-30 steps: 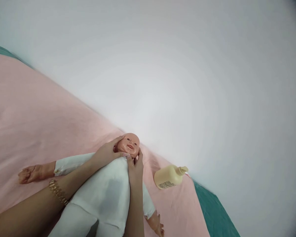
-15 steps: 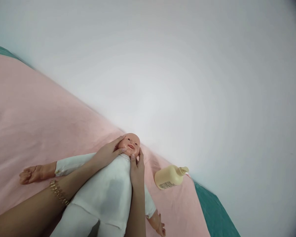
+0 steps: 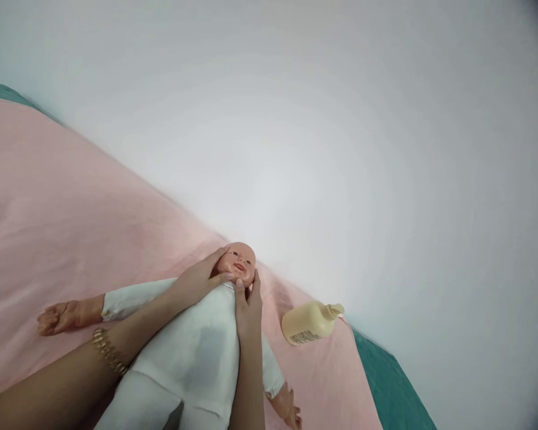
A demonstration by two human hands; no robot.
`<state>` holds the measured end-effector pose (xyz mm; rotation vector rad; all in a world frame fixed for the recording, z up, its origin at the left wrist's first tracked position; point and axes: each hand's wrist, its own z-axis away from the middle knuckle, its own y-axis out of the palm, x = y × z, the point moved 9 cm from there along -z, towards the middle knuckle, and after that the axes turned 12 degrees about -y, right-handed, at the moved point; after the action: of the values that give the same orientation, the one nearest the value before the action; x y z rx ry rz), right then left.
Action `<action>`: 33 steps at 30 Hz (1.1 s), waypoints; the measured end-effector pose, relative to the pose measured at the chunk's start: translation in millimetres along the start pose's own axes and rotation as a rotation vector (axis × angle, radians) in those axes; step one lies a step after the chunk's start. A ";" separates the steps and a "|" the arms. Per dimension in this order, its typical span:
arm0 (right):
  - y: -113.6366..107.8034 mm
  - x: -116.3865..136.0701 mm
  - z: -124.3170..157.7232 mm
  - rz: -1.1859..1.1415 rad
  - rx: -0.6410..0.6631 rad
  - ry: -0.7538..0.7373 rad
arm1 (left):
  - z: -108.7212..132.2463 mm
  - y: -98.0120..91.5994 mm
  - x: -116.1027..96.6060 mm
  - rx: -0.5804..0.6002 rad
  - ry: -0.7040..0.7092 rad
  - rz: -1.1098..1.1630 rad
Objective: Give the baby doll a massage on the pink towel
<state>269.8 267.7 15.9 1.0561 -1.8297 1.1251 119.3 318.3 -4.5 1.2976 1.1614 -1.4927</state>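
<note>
A baby doll [image 3: 201,352] with a white cloth body and a hard plastic head lies on its back on a pink sheet, arms spread to both sides. My left hand [image 3: 201,279] cups the left side of its head, the thumb at the chin and the fingers along the cheek. On the other side my right hand [image 3: 249,307] holds the jaw, its thumb below the chin and its fingers by the cheek. A gold bracelet [image 3: 109,352] circles my left wrist. The doll's legs run out of view at the bottom.
A cream pump bottle [image 3: 308,322] stands on the pink sheet [image 3: 94,209] right of the doll. Behind the doll's head rises a white wall [image 3: 323,149]. Green cloth [image 3: 390,382] shows past the sheet's edge at the lower right.
My left thumb has slid slightly to the right along the doll's chin, and my right thumb has shifted a little left. Both hands still hold the head.
</note>
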 end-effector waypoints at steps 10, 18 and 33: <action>-0.3 -2.2 -0.3 -0.015 -0.028 0.032 | 0.5 -1.3 -1.7 -0.023 0.006 0.014; -3.5 -3.3 -2.2 0.019 -0.020 -0.013 | 3.5 -3.0 -4.8 -0.045 0.023 -0.089; -4.0 -15.0 -0.9 0.071 -0.016 0.040 | -0.7 -3.1 -0.3 -0.050 0.016 -0.093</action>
<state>279.5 271.4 4.3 0.9597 -1.8547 1.1630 116.6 319.6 -3.8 1.2394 1.2768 -1.5126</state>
